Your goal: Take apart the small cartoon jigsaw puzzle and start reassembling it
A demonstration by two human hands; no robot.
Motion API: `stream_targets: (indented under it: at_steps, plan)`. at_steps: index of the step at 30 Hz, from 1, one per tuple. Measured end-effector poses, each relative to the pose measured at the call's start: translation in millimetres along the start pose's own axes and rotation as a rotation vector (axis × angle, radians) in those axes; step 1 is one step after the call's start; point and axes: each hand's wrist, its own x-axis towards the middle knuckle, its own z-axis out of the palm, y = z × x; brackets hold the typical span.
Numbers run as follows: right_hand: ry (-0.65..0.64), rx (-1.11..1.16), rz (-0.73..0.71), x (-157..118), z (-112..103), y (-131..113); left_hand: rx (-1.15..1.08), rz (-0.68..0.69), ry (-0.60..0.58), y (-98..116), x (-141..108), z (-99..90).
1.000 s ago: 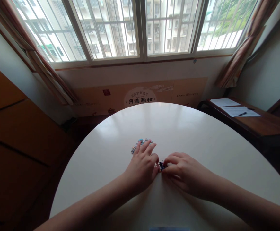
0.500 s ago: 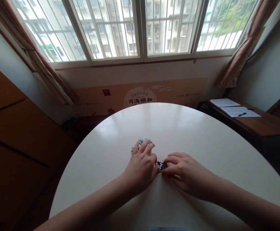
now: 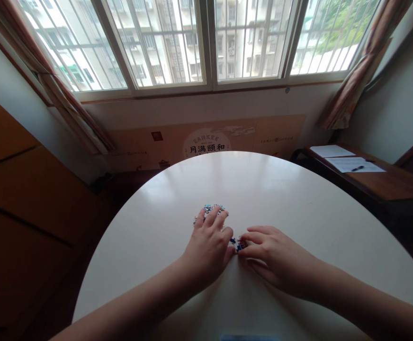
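Observation:
My left hand [image 3: 208, 244] pinches a small dark blue jigsaw piece [image 3: 232, 240] between thumb and forefinger. Its other fingers reach over a pile of jigsaw pieces [image 3: 211, 207], covering part of it. Just to the right, my right hand [image 3: 275, 253] has its thumb and fingertips closed on the edge of a small cluster of dark puzzle pieces [image 3: 240, 246] on the tabletop. The held piece is very close to this cluster; whether they touch I cannot tell. The fingers hide part of the cluster.
The round white table [image 3: 263, 189] fills the middle of the view. A blurred blue-edged object [image 3: 249, 338] shows at the bottom edge. To the right, a wooden desk [image 3: 398, 182] carries papers [image 3: 352, 164] and a pen [image 3: 357, 168]. Barred windows are beyond.
The piece in my left hand has shifted or tilted slightly and looks bluer now. Both hands stay almost in place.

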Motion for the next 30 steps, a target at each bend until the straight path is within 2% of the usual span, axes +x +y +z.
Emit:
stream_targets:
  at_steps: [12,17,30]
  plan:
    - [-0.006,-0.01,0.009,1,-3,-2,-0.064,0.101,0.009,-4,1,11.4]
    - [-0.03,-0.066,0.04,0,-3,-4,-0.078,0.104,-0.009,-5,2,10.4]
    - [-0.024,-0.118,-0.003,1,0,3,-0.089,0.115,-0.027,-4,1,7.0]
